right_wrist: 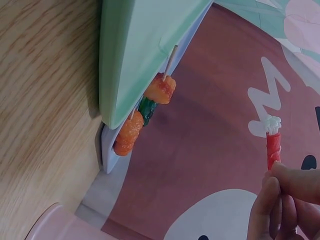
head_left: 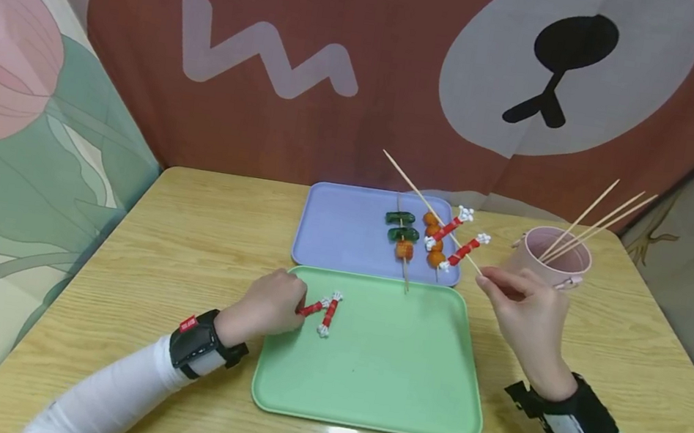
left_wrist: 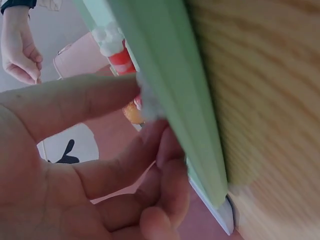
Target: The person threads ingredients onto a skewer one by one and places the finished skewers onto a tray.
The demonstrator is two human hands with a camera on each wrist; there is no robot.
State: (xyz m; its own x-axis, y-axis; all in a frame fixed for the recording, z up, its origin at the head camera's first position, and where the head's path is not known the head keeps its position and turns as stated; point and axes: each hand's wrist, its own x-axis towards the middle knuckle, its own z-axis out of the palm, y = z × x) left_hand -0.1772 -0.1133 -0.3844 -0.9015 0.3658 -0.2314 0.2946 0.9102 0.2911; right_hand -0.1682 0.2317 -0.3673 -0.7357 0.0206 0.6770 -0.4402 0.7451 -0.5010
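Observation:
My left hand (head_left: 297, 306) rests on the left edge of the green tray (head_left: 376, 391) and pinches a red-and-white toy piece (head_left: 311, 308); the left wrist view shows thumb and fingers of this hand (left_wrist: 142, 107) closed on its white end. A second such piece (head_left: 329, 314) lies beside it on the tray. My right hand (head_left: 486, 280) pinches a bamboo skewer (head_left: 417, 191) that slants up to the left over the purple tray (head_left: 338, 234). A red-and-white piece (head_left: 467, 250) sits on that skewer just beyond the fingertips, and it (right_wrist: 273, 145) shows above the right hand (right_wrist: 274, 177).
The purple tray holds skewers with green (head_left: 401, 218) and orange pieces (head_left: 405, 249) and another red-and-white piece (head_left: 448, 228). A pink cup (head_left: 553, 268) with three bare skewers stands at the right. Patterned cloth walls close in the wooden table (head_left: 183, 245).

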